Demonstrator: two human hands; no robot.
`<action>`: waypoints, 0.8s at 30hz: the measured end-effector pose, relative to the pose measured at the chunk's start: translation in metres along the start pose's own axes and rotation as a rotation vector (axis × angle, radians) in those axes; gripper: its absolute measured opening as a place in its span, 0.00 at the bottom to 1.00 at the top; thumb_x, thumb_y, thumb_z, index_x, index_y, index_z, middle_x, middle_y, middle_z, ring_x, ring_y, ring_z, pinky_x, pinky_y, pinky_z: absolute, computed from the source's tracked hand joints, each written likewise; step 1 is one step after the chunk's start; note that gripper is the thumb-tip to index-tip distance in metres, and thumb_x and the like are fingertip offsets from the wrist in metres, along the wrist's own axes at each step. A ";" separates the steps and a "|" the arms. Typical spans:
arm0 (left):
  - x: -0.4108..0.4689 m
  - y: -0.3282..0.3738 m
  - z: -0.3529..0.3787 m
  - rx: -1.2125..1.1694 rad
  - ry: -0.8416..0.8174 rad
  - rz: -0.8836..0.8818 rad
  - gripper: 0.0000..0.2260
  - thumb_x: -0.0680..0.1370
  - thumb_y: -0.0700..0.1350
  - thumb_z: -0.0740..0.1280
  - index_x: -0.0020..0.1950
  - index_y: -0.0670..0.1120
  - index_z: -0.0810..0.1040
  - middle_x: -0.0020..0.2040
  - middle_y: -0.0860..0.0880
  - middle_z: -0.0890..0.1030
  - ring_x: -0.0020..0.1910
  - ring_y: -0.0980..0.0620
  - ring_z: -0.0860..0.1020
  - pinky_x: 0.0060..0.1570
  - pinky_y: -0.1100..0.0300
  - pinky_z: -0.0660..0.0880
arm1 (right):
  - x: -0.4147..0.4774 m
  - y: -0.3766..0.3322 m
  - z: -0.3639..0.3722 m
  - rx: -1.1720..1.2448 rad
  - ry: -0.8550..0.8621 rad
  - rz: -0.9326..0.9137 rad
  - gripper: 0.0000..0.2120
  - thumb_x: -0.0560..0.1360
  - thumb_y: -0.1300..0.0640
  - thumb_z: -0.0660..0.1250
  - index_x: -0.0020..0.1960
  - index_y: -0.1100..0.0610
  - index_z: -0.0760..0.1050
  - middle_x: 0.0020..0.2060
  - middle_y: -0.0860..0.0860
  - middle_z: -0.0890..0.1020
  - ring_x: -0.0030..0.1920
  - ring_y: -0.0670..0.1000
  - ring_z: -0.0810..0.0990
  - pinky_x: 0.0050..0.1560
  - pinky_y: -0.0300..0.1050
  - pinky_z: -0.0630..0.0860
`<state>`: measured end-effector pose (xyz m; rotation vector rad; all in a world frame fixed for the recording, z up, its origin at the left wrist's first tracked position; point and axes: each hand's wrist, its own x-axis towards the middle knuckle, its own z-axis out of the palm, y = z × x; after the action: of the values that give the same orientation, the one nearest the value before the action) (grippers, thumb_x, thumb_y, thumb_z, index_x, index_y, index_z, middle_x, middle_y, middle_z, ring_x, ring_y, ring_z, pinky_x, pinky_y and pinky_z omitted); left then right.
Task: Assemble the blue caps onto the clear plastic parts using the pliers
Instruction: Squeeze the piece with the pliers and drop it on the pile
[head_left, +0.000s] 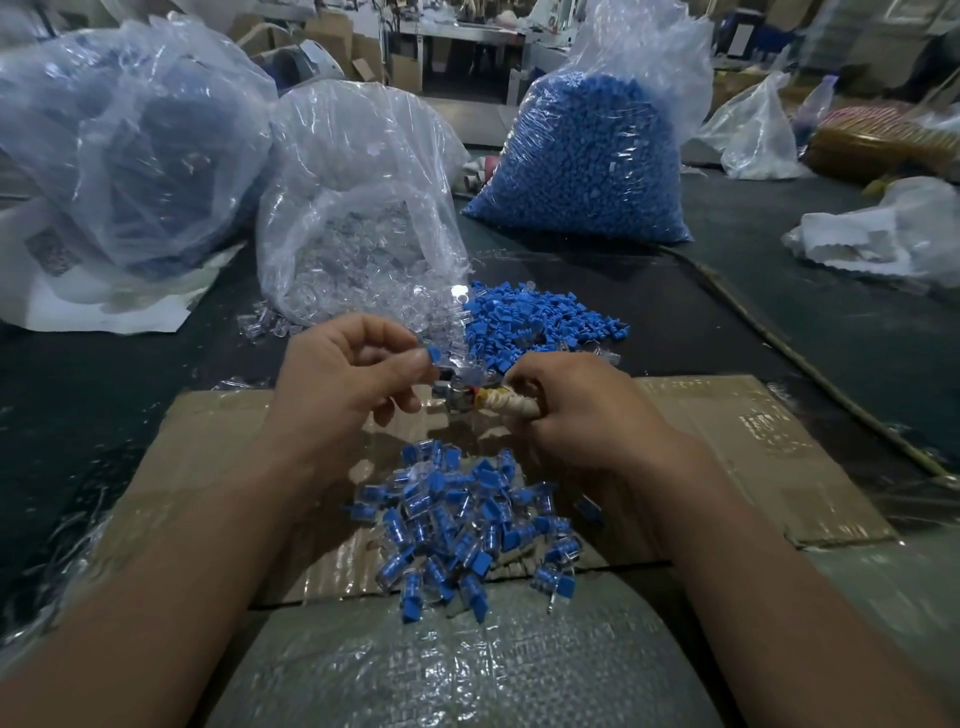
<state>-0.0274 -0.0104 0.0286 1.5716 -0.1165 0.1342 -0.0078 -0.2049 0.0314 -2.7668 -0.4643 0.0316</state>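
My left hand (348, 374) pinches a small clear plastic part with a blue cap (434, 356) between thumb and fingers, held at the jaws of the pliers (462, 397). My right hand (576, 410) grips the pliers' cloth-wrapped handles (506, 402). Loose blue caps (540, 319) lie in a pile on the dark table just beyond my hands. An open bag of clear plastic parts (358, 244) stands behind my left hand. Finished blue-and-clear pieces (457, 525) are heaped on the cardboard sheet (727, 452) below my hands.
A large bag full of blue caps (587, 161) stands at the back centre. Another big plastic bag (124, 156) sits at the back left. Crumpled white bags (878, 239) lie at the right. A woven sack (457, 665) covers my lap.
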 end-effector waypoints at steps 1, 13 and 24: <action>-0.001 0.001 0.000 -0.002 -0.056 -0.037 0.05 0.63 0.41 0.69 0.38 0.43 0.77 0.30 0.47 0.82 0.24 0.56 0.76 0.22 0.67 0.71 | 0.000 0.000 0.000 -0.007 -0.011 0.006 0.13 0.70 0.54 0.70 0.53 0.47 0.74 0.45 0.45 0.77 0.45 0.48 0.74 0.43 0.45 0.72; -0.007 0.002 0.002 0.060 -0.389 -0.177 0.03 0.64 0.42 0.71 0.31 0.43 0.83 0.25 0.50 0.78 0.20 0.62 0.69 0.20 0.72 0.65 | -0.001 0.003 -0.005 0.040 -0.160 0.022 0.25 0.62 0.47 0.76 0.57 0.47 0.73 0.46 0.42 0.73 0.48 0.45 0.72 0.47 0.44 0.70; 0.016 -0.022 -0.004 0.391 0.113 0.035 0.09 0.71 0.37 0.71 0.37 0.52 0.80 0.28 0.55 0.80 0.26 0.65 0.75 0.26 0.75 0.70 | 0.000 0.010 -0.008 0.160 -0.159 0.037 0.17 0.74 0.44 0.64 0.60 0.49 0.74 0.53 0.45 0.77 0.49 0.44 0.71 0.42 0.40 0.66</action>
<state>-0.0078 -0.0056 0.0092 1.9472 -0.0299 0.2860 -0.0044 -0.2164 0.0360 -2.6260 -0.4304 0.2865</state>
